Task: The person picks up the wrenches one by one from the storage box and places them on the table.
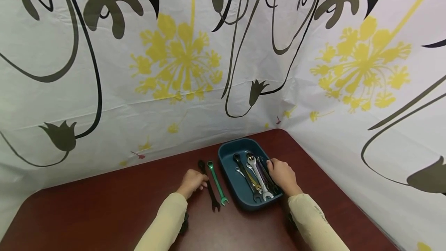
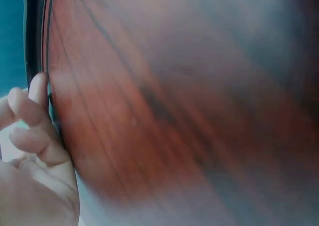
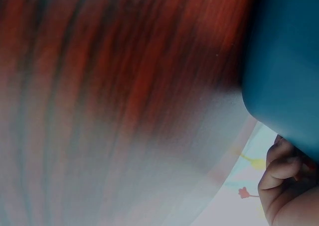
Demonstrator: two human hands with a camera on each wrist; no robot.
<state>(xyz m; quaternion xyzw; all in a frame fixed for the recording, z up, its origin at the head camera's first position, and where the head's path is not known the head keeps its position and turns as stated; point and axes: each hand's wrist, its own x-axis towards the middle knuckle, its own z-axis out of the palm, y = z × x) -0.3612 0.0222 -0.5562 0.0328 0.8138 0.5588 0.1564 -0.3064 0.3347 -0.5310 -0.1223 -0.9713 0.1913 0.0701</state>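
Note:
A black wrench (image 1: 210,193) and a green wrench (image 1: 217,184) lie side by side on the dark red table (image 1: 104,212), just left of a blue tray (image 1: 224,154). My left hand (image 1: 192,181) rests on the table with its fingertips against the black wrench (image 2: 34,37); its fingers (image 2: 35,136) are loosely curled. Several wrenches lie in the tray, a silver one (image 1: 259,177) among them. My right hand (image 1: 283,176) reaches into the tray's right side, over dark wrenches. Its curled fingers (image 3: 284,169) show past the tray's outer wall (image 3: 284,61); what they hold is hidden.
A white floral-print sheet (image 1: 188,57) walls the table at the back and on the right, close behind the tray. Bare tabletop stretches to the left and along the front. Both wrist views are mostly blurred table surface.

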